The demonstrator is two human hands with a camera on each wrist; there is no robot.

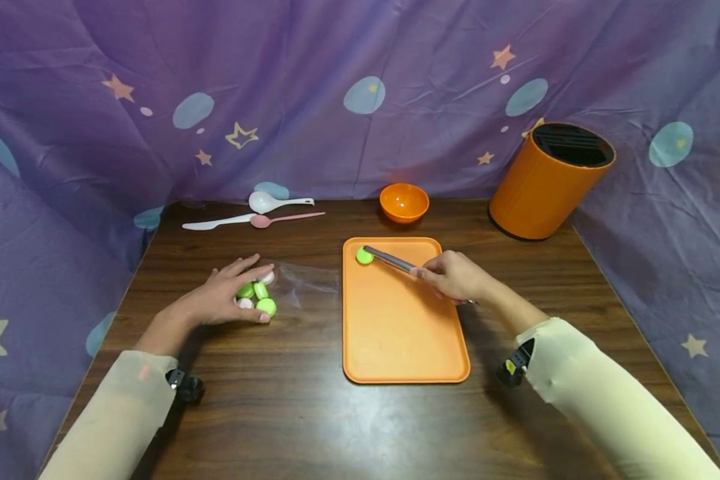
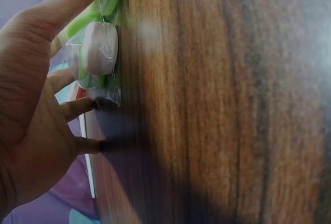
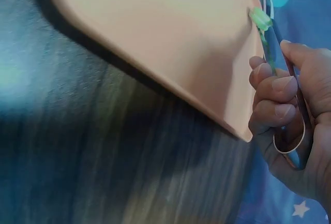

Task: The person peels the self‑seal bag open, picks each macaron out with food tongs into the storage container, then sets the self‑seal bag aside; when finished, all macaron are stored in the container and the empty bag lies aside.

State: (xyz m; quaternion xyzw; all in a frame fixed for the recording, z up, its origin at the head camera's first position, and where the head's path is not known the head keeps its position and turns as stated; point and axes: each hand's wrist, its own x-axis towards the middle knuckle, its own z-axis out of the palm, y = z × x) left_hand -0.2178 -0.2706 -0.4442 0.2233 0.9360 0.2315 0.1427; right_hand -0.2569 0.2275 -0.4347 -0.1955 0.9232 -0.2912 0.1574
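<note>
On the left of the table, my left hand (image 1: 225,293) is spread around a clear plastic bag (image 1: 303,280) of green and white macarons (image 1: 267,307). Its thumb and index finger lie along either side of the macarons. From the left wrist, a pale macaron (image 2: 101,48) shows through the film beneath the thumb, and the other fingers stand apart. My right hand (image 1: 453,275) grips slim metal tongs (image 1: 390,259), whose bent end shows below the fingers (image 3: 283,111) in the right wrist view. At the tongs' tips is a green macaron (image 1: 364,256), over the orange tray's (image 1: 405,347) far left corner.
Behind the tray stands a small orange bowl (image 1: 405,203). An orange knife block (image 1: 546,187) is at the back right. A white ladle (image 1: 267,202), a pink spoon (image 1: 276,220) and a white knife (image 1: 213,223) lie at the back left, before a purple curtain (image 1: 312,87).
</note>
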